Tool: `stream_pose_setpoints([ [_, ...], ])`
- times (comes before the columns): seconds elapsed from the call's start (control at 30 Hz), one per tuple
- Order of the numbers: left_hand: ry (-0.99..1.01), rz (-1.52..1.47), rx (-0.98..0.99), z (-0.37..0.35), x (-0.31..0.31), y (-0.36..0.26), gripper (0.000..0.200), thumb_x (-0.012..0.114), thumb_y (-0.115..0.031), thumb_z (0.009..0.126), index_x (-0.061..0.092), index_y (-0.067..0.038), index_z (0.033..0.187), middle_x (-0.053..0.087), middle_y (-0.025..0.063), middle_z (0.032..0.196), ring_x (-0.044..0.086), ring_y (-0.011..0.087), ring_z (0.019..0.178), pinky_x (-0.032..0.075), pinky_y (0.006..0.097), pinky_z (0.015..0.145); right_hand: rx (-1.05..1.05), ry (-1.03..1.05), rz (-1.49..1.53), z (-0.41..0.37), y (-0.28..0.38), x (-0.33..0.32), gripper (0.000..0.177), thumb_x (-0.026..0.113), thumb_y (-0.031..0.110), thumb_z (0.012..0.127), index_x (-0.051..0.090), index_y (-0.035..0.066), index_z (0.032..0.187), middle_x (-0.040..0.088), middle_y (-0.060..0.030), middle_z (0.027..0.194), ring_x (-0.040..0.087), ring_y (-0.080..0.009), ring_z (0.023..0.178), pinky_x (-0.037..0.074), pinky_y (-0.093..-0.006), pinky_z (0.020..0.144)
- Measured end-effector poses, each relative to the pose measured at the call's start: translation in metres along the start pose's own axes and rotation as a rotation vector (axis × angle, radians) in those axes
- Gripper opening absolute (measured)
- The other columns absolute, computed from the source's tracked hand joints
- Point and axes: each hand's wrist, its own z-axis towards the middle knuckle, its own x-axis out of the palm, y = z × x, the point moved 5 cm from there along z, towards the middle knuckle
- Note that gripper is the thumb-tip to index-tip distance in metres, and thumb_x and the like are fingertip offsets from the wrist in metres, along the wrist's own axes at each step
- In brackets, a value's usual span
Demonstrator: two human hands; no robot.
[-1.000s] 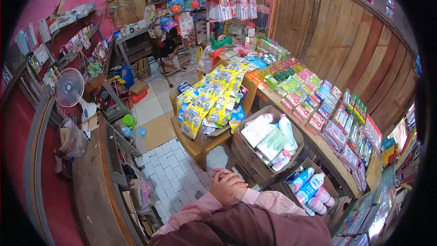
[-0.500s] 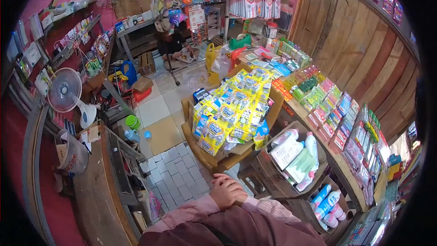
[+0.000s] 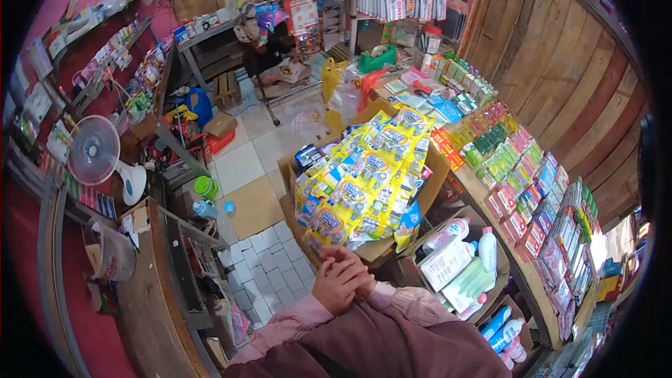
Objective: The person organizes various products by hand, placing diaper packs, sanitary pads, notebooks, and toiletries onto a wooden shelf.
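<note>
My left hand [image 3: 332, 290] and my right hand [image 3: 363, 283] are folded together in front of my body, low in the middle of the head view. The left hand's fingers curl over the right hand. Past them, the right hand's fingers stretch out, slightly apart. No item shows in either hand, though the palms are hidden. Just beyond my fingers stands a cardboard box [image 3: 386, 249] heaped with yellow and blue printed packets [image 3: 374, 161]. To the right, another carton [image 3: 408, 268] holds white bottles [image 3: 487, 248] and flat packs.
A sloped display [image 3: 479, 196] of small packets runs along the right. At left are a wooden counter [image 3: 150, 294] and a fan [image 3: 94, 150]. Blue bottles [image 3: 505, 336] fill a lower box. A person [image 3: 280, 66] sits at the back. Tiled floor [image 3: 269, 266] lies left of the packets.
The view has shifted, and the packet heap sits slightly further right. My hands remain together but sit a little higher, with the right fingers more stretched out.
</note>
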Motion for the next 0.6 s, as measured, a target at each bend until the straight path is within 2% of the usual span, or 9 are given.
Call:
stream_pose_setpoints([
  [0.07, -0.054, 0.017, -0.018, 0.022, -0.008, -0.005, 0.046, 0.062, -0.015, 0.072, 0.060, -0.024, 0.117, 0.050, 0.0001, 0.129, 0.043, 0.0260, 0.123, 0.030, 0.0491, 0.103, -0.013, -0.082, -0.026, 0.019, 0.029, -0.025, 0.036, 0.050, 0.018, 0.092, 0.049, 0.005, 0.126, 0.055, -0.0066, 0.117, 0.054, -0.0168, 0.103, 0.045, -0.0312, 0.088],
  [0.1, -0.084, 0.027, -0.030, 0.031, -0.010, -0.005, 0.048, 0.063, -0.015, 0.072, 0.059, -0.024, 0.118, 0.049, 0.0019, 0.131, 0.042, 0.0282, 0.124, 0.030, 0.0503, 0.103, -0.199, -0.149, -0.360, 0.038, 0.046, -0.053, 0.035, 0.053, 0.016, 0.091, 0.051, 0.008, 0.125, 0.056, -0.0045, 0.118, 0.054, -0.0157, 0.103, 0.045, -0.0301, 0.087],
  [0.13, -0.104, 0.001, -0.034, 0.037, -0.008, 0.000, 0.052, 0.064, -0.016, 0.072, 0.055, -0.024, 0.123, 0.045, 0.0074, 0.135, 0.040, 0.0338, 0.125, 0.031, 0.0531, 0.103, -0.137, -0.332, -0.067, 0.036, 0.086, -0.062, 0.033, 0.056, 0.016, 0.090, 0.054, 0.010, 0.122, 0.058, -0.0025, 0.116, 0.055, -0.0138, 0.101, 0.045, -0.0269, 0.083],
  [0.2, -0.112, -0.002, -0.115, 0.043, -0.010, 0.007, 0.055, 0.066, -0.015, 0.072, 0.054, -0.022, 0.125, 0.044, 0.0070, 0.136, 0.039, 0.0331, 0.125, 0.032, 0.0521, 0.102, -0.372, -0.542, -0.187, 0.066, 0.139, -0.131, 0.034, 0.062, 0.025, 0.088, 0.055, 0.010, 0.118, 0.058, 0.0010, 0.105, 0.056, -0.0117, 0.090, 0.046, -0.0287, 0.073],
  [0.23, -0.115, 0.000, -0.156, 0.044, -0.010, 0.012, 0.057, 0.067, -0.015, 0.072, 0.053, -0.021, 0.126, 0.043, 0.0068, 0.136, 0.039, 0.0327, 0.125, 0.032, 0.0517, 0.102, -0.375, -0.655, -0.097, 0.063, 0.183, -0.128, 0.035, 0.063, 0.027, 0.087, 0.056, 0.011, 0.117, 0.059, 0.0014, 0.101, 0.056, -0.0107, 0.089, 0.045, -0.0275, 0.069],
  [0.3, -0.099, 0.006, -0.237, 0.041, -0.004, 0.021, 0.054, 0.067, -0.016, 0.073, 0.054, -0.019, 0.125, 0.044, 0.0091, 0.135, 0.040, 0.0347, 0.123, 0.034, 0.0497, 0.101, -0.452, -0.796, -0.190, 0.090, 0.208, -0.200, 0.043, 0.061, 0.025, 0.087, 0.051, 0.010, 0.126, 0.058, -0.0002, 0.105, 0.055, -0.0122, 0.084, 0.044, -0.0283, 0.067],
  [0.37, -0.095, -0.048, -0.333, 0.037, 0.004, 0.028, 0.053, 0.067, -0.018, 0.074, 0.053, -0.018, 0.126, 0.045, 0.0100, 0.134, 0.041, 0.0355, 0.122, 0.035, 0.0477, 0.100, -0.382, -0.717, 0.057, 0.113, 0.217, -0.240, 0.056, 0.063, 0.023, 0.085, 0.040, 0.010, 0.134, 0.054, -0.0019, 0.111, 0.051, -0.0144, 0.088, 0.044, -0.0286, 0.071],
  [0.43, -0.086, -0.043, -0.367, 0.038, 0.011, 0.032, 0.052, 0.067, -0.018, 0.074, 0.054, -0.018, 0.125, 0.047, 0.0098, 0.133, 0.042, 0.0358, 0.121, 0.037, 0.0454, 0.100, -0.289, -0.764, 0.089, 0.122, 0.230, -0.246, 0.060, 0.065, 0.025, 0.084, 0.037, 0.013, 0.136, 0.052, -0.0014, 0.106, 0.049, -0.0165, 0.089, 0.043, -0.0317, 0.073],
  [0.6, -0.074, -0.026, -0.415, 0.050, 0.009, 0.035, 0.048, 0.065, -0.018, 0.076, 0.055, -0.016, 0.123, 0.048, 0.0104, 0.131, 0.044, 0.0357, 0.120, 0.038, 0.0452, 0.099, -0.229, -0.709, 0.150, 0.150, 0.243, -0.273, 0.048, 0.065, 0.028, 0.084, 0.045, 0.018, 0.126, 0.050, -0.0026, 0.107, 0.046, -0.0213, 0.098, 0.042, -0.0413, 0.079],
])
